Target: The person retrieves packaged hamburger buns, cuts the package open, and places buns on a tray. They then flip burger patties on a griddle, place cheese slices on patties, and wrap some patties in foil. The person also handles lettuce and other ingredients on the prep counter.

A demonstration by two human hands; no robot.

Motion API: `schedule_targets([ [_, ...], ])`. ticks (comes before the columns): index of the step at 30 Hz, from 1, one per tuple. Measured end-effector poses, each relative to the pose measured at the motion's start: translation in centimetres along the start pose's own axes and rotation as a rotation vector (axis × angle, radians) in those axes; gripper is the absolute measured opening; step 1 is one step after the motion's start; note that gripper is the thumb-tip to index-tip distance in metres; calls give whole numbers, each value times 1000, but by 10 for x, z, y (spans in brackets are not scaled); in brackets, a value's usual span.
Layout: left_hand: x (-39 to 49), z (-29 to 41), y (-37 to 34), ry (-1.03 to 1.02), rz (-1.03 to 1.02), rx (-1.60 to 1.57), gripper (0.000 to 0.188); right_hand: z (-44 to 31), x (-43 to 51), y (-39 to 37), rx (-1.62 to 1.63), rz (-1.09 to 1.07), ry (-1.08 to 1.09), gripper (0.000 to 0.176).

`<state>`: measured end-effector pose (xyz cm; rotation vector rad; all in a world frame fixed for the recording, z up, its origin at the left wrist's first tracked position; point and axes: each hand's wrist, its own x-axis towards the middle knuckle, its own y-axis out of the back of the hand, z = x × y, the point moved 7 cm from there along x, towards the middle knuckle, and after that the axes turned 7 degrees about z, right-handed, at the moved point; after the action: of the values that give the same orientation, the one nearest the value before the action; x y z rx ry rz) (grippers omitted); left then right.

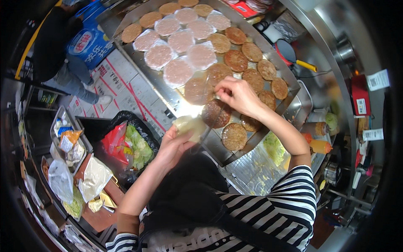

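Observation:
My left hand (175, 145) grips a pale, translucent, floppy round piece (190, 126), whose exact kind I cannot tell, at the near left edge of the griddle (217, 150). Over the patties, my right hand (237, 94) has its fingertips pinched on what looks like thin clear film (217, 118), stretching down towards the left hand. Beneath the right hand are browned patties, such as a dark one (216, 113) and a lighter one (234, 136). Farther back, several raw pink patties (178, 71) lie with white sheets showing around their edges. More browned patties (252, 52) line the right side.
A black-lined bin (138, 118) holding lettuce and red plastic stands left. Beyond it is a counter with a steel tray (82, 135) and a white sheet (95, 178). Sauce bottles (320, 146) and a yellow-handled utensil (306, 65) sit right. Another person (52, 44) stands far left.

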<state>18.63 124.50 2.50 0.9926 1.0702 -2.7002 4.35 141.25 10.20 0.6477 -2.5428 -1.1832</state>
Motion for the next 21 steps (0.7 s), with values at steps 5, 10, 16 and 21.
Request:
schedule_targets([
  [5,1,13,-7,-12,-59,-85,37,-30,-14,-36,464,-377,-56,40],
  [10,7,13,-22,20,-90,-67,36,-21,-14,-31,579,-462,-164,24],
  [16,29,12,-45,10,-77,-63,36,-3,2,15,534,-379,-167,17],
  [21,53,22,-68,74,-150,-191,42,-7,6,34,611,-346,-176,16],
])
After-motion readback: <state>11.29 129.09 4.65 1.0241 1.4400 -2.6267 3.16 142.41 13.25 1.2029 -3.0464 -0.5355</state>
